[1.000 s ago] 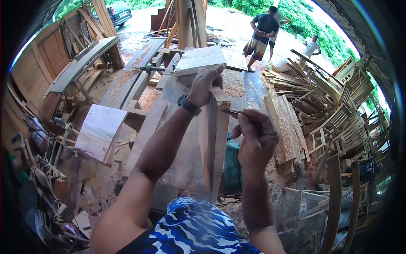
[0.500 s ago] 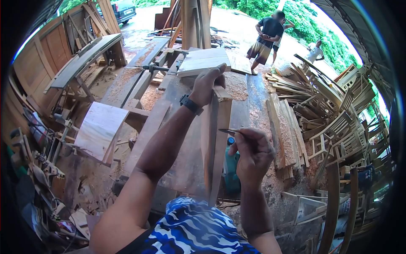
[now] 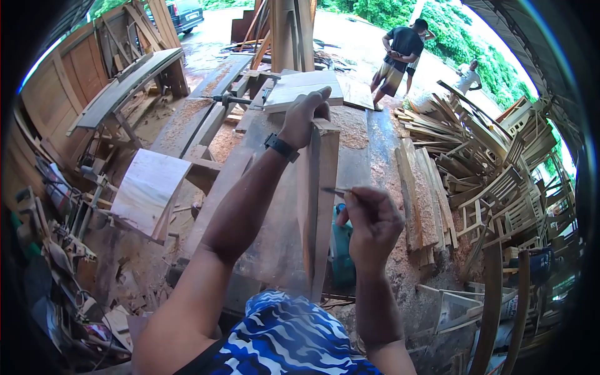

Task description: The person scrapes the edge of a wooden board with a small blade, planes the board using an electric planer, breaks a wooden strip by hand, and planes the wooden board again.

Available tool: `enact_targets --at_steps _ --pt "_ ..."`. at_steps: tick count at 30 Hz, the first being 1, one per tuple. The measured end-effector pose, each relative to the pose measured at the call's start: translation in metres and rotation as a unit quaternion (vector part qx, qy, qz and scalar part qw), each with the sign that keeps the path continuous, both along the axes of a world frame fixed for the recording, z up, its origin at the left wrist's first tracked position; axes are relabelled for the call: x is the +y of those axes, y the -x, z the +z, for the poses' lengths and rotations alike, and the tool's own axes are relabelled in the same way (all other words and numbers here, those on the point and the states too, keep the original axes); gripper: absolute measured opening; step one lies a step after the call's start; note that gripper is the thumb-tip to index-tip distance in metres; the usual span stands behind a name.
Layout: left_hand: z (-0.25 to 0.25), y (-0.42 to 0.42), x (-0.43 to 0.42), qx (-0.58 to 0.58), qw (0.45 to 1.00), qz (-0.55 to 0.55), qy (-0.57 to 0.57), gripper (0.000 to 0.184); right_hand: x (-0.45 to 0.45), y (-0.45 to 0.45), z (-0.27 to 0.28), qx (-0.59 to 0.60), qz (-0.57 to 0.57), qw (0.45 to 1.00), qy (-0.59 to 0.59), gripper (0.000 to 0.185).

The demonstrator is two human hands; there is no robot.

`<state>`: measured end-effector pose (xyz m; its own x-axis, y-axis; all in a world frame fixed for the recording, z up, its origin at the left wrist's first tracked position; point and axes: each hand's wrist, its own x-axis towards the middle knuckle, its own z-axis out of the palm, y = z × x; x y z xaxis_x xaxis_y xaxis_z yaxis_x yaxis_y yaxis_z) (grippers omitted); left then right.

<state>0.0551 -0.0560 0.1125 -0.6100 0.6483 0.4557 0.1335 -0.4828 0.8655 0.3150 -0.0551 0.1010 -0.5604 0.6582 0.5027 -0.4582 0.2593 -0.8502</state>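
My left hand [image 3: 304,120], with a dark watch on the wrist, is closed on the far end of a long wooden plank [image 3: 327,181] that stands on edge and runs toward my body. A thin pointed tool [image 3: 336,190] is pinched in my right hand [image 3: 374,225], its dark tip over the plank's right face. Whether the tip touches the wood I cannot tell. Just beyond my left hand lies a pale board [image 3: 303,87]. A green object [image 3: 342,250] sits below and left of my right hand.
A clamp [image 3: 231,100] lies across the frame at the back. Stacked planks with shavings [image 3: 420,194] run along the right, beside a pile of wooden chair parts [image 3: 500,187]. A pale panel [image 3: 149,190] is at the left. Two people [image 3: 403,53] [image 3: 467,78] stand outside.
My right hand and the tool have moved down along the plank, toward my body. My left hand stays at the plank's far end. The view has shifted slightly.
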Motion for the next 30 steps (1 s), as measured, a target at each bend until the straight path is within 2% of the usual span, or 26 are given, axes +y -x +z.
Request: enact_targets --at_steps 4,9,12,14,18,20,22,24,30 --pt "0.0 0.002 0.003 0.004 1.0 0.012 -0.006 0.056 0.001 -0.004 -0.01 0.001 0.004 1.0 0.019 0.008" --pt "0.001 -0.001 0.009 0.001 1.0 -0.012 0.017 0.057 0.017 0.035 0.042 0.043 -0.012 0.999 -0.003 0.009" --pt "0.001 -0.001 0.012 -0.002 1.0 0.01 0.025 0.057 0.024 0.044 0.05 0.056 -0.003 0.998 -0.012 0.009" --pt "-0.004 0.009 0.019 0.049 0.998 0.028 -0.007 0.051 0.02 0.033 0.036 0.033 -0.013 0.999 -0.019 0.009" --pt "-0.001 0.016 0.018 0.012 0.999 0.038 -0.006 0.045 0.006 -0.011 -0.019 -0.048 -0.015 0.999 -0.009 0.01" --pt "-0.002 0.024 0.02 -0.008 1.0 0.029 -0.01 0.044 -0.001 -0.032 -0.049 -0.051 0.006 0.999 0.015 0.009" --pt "0.001 0.024 0.018 -0.025 0.999 0.015 -0.013 0.044 -0.004 -0.035 -0.053 -0.052 0.022 0.998 0.04 0.009" --pt "0.003 0.02 0.016 -0.048 0.999 0.011 -0.009 0.051 -0.005 -0.033 -0.049 -0.041 0.02 0.998 0.052 0.008" --pt "-0.008 0.035 0.029 -0.074 0.997 -0.019 -0.034 0.045 0.023 0.034 0.014 0.006 -0.014 0.999 -0.029 0.009"
